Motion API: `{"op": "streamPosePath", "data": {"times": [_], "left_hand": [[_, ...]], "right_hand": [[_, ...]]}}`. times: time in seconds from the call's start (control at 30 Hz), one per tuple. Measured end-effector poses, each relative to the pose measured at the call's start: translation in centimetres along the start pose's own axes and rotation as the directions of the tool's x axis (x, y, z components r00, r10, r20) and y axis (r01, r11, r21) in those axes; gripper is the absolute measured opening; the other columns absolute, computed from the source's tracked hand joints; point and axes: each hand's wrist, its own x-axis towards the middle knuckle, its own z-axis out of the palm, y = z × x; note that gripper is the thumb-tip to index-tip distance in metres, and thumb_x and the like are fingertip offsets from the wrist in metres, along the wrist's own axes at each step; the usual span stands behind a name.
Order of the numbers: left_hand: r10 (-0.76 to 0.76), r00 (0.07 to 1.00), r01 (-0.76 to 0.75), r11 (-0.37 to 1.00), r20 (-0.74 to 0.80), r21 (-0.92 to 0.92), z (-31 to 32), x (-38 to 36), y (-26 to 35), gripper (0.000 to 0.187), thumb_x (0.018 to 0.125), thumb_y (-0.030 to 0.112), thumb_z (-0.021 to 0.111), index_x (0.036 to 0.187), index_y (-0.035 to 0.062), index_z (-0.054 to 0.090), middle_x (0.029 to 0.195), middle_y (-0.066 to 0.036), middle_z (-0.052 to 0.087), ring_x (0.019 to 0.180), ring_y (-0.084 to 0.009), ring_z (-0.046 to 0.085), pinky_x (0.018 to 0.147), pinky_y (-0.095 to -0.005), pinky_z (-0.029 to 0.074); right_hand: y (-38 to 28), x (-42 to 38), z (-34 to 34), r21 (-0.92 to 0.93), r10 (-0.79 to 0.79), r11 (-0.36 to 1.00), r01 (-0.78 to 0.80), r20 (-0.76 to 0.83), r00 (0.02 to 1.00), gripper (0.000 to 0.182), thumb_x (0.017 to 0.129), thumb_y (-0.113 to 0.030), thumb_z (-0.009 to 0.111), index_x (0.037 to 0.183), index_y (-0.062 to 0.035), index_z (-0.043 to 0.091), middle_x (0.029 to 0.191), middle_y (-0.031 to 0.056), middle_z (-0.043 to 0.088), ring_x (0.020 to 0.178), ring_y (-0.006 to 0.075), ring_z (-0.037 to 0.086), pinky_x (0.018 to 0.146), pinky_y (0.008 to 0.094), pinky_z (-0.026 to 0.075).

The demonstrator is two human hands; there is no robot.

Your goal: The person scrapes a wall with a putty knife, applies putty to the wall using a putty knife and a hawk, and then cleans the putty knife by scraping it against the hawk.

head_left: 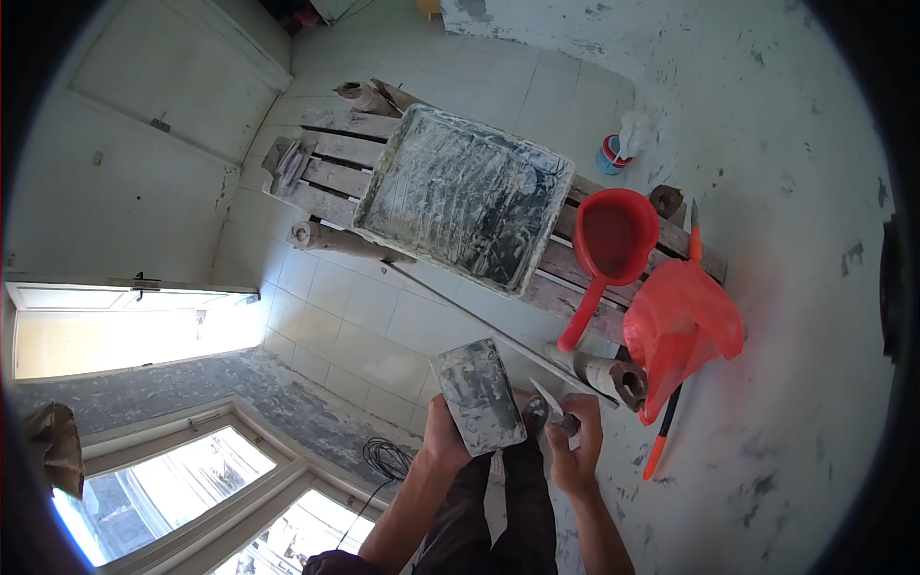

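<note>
My left hand [444, 436] grips the edge of a small rectangular board [479, 396] smeared with grey and white plaster. Whether it is flat or hollow underneath is hidden. Just to its right, my right hand [577, 458] is closed around the handle of a putty knife [548, 400], whose pale blade points up and left, close to the board. Beyond both hands a large plaster-streaked tray [460, 196] rests on a slatted wooden bench [340, 149]. On the bench's right part lies a red dipper [613, 235] with its handle towards me.
A red plastic bag [682, 321] hangs over the bench's right end, beside orange-tipped tools [656, 455]. A long pole [498, 331] runs along the bench's near side. A small bucket [611, 156] stands behind. Windows [182, 489] and coiled cable [385, 458] are on the left.
</note>
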Motion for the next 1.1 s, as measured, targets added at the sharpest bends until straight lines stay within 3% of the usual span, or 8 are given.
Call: {"op": "streamPosePath", "data": {"times": [0.17,0.63,0.7,0.8,0.9,0.97,1.03,1.1], "left_hand": [[0.01,1.0,-0.009,0.998,0.021,-0.054,2.2,-1.2,-1.4,0.048,0.099,0.027,0.036,0.129,-0.0056,0.055,0.12,-0.023,0.065,0.105,-0.0366,0.068,0.094,-0.0517,0.056],[0.032,0.959,-0.031,0.999,-0.28,0.007,2.2,-3.4,-2.1,0.043,0.097,0.02,0.038,0.123,-0.0074,0.058,0.115,-0.022,0.066,0.1,-0.0337,0.069,0.09,-0.0487,0.058],[0.054,0.96,-0.055,0.998,-0.276,0.004,1.9,-3.7,-1.8,0.044,0.099,0.023,0.037,0.123,-0.0054,0.059,0.115,-0.021,0.067,0.098,-0.0332,0.069,0.089,-0.0472,0.059],[0.207,0.971,-0.198,0.976,-0.118,0.086,2.9,-5.2,-0.9,0.048,0.098,0.025,0.034,0.131,-0.003,0.056,0.119,-0.02,0.066,0.101,-0.0339,0.069,0.088,-0.0493,0.058],[0.231,0.963,-0.241,0.969,-0.139,-0.06,2.4,-5.1,0.3,0.05,0.098,0.029,0.033,0.129,-0.0027,0.057,0.116,-0.022,0.066,0.097,-0.0364,0.07,0.083,-0.0529,0.059],[0.228,0.961,-0.237,0.971,-0.159,-0.043,1.4,-4.6,0.8,0.049,0.098,0.028,0.034,0.128,-0.0017,0.058,0.114,-0.023,0.067,0.095,-0.0372,0.07,0.082,-0.0527,0.06],[0.198,0.976,-0.199,0.98,-0.091,-0.006,1.3,-3.8,0.6,0.047,0.097,0.029,0.036,0.126,-0.0004,0.059,0.111,-0.023,0.067,0.094,-0.0369,0.07,0.081,-0.0514,0.06],[0.188,0.974,-0.189,0.982,-0.127,0.003,-0.3,-3.4,0.3,0.045,0.097,0.029,0.037,0.124,-0.0003,0.059,0.11,-0.022,0.067,0.094,-0.0367,0.07,0.081,-0.0511,0.06]], "right_hand": [[-0.6,0.6,0.7,-0.236,-0.359,0.9,0.367,0.076,0.93,0.018,0.091,-0.009,0.063,0.108,-0.0031,0.06,0.102,0.013,0.053,0.087,0.0226,0.054,0.077,0.0326,0.044],[3.3,-3.6,0.6,-0.338,-0.471,0.823,0.457,0.046,0.881,0.045,0.08,0.014,0.057,0.114,-0.0146,0.061,0.101,0.0145,0.051,0.086,0.0248,0.054,0.066,0.0306,0.045],[4.9,-4.6,0.5,-0.297,-0.36,0.892,0.34,-0.012,0.933,0.04,0.078,0.011,0.067,0.109,-0.0146,0.068,0.104,0.0133,0.054,0.091,0.0298,0.056,0.078,0.0412,0.047],[6.7,-4.8,-0.8,-0.487,-0.286,0.826,0.283,0.07,0.956,0.034,0.08,0.008,0.067,0.108,-0.0106,0.066,0.103,0.0136,0.054,0.089,0.0295,0.056,0.078,0.0382,0.046],[6.1,-5.5,-0.9,-0.368,-0.156,0.92,0.134,-0.031,0.987,0.021,0.089,-0.002,0.063,0.109,-0.005,0.059,0.103,0.013,0.051,0.084,0.0233,0.053,0.067,0.0303,0.044],[4.4,-6.7,-1.0,-0.338,-0.079,0.94,0.049,-0.075,0.994,0.02,0.09,-0.01,0.067,0.107,-0.0016,0.06,0.096,0.0096,0.055,0.086,0.0236,0.055,0.076,0.0321,0.044],[3.0,-7.9,-1.2,0.205,0.416,0.887,-0.414,0.036,0.909,0.03,0.094,-0.022,0.068,0.112,-0.0007,0.056,0.093,0.0048,0.056,0.085,0.0137,0.052,0.073,0.0312,0.042],[1.9,-8.5,-1.1,0.318,0.448,0.841,-0.437,0.043,0.893,0.038,0.095,-0.03,0.07,0.114,-0.0014,0.053,0.089,0.0015,0.054,0.075,0.007,0.048,0.064,0.0268,0.038]]}}
